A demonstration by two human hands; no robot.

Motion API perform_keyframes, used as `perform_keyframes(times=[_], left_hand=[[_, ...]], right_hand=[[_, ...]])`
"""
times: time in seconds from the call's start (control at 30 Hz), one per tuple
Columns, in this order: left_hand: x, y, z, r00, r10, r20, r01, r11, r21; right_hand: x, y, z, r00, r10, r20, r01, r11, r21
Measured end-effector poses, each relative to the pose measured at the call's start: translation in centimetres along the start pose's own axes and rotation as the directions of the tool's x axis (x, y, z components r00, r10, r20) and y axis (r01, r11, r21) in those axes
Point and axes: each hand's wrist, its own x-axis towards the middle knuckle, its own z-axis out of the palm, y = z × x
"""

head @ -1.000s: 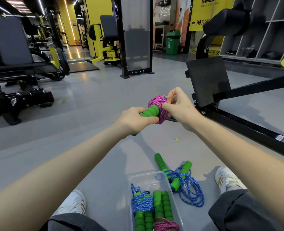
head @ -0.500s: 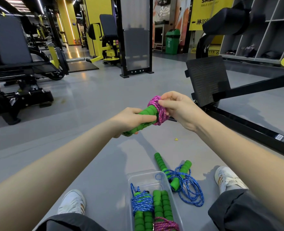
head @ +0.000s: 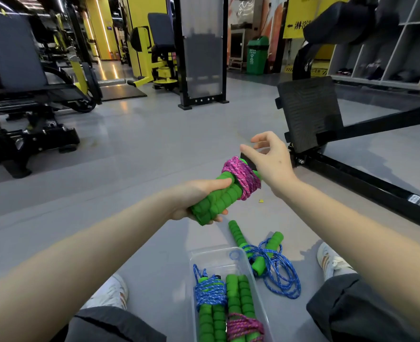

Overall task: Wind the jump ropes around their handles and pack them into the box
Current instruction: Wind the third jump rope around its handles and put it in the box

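The left hand (head: 196,201) grips the wound pink rope bundle (head: 228,188); the right hand (head: 270,159) hovers beside it, fingers spread.

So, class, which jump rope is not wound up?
The blue rope loose on the floor beside the box; the blue bundle and pink bundle inside it and the held pink rope are wound.

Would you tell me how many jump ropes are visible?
4: pink rope in the left hand, blue bundle and pink bundle in the box, loose blue rope on the floor beside it. Others possibly hidden.
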Motion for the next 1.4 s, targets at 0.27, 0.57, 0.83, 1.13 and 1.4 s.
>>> perform_keyframes(times=[0.27, 0.57, 0.83, 1.13, 1.4], left_hand=[[1.7, -1.9, 0.4, 0.988, 0.062, -0.139, -0.083, 0.985, -0.151], [1.5, -7.1, 3.7, 0.988, -0.066, 0.137, 0.048, 0.99, 0.129], [1.9, -13.3, 5.2, 0.942, -0.269, 0.201, 0.212, 0.94, 0.268], [1.2, -18.2, 6.7, 0.999, -0.05, -0.015, 0.052, 0.936, 0.348], [1.0, -18.8, 6.9, 0.987, 0.088, -0.132, -0.01, 0.867, 0.499]], right_hand=[[-3.4, 1.5, 1.3, 0.619, 0.645, 0.447, -0.75, 0.654, 0.096], [-7.7, 6.7, 2.2, 0.459, 0.605, 0.65, -0.754, 0.653, -0.075], [-13.3, 13.7, 3.5, 0.496, 0.676, 0.545, -0.767, 0.635, -0.09], [-16.1, 17.1, 7.3, 0.446, 0.693, 0.566, -0.704, 0.662, -0.257], [-13.6, 15.7, 4.8, 0.38, 0.55, 0.743, -0.735, 0.668, -0.118]])
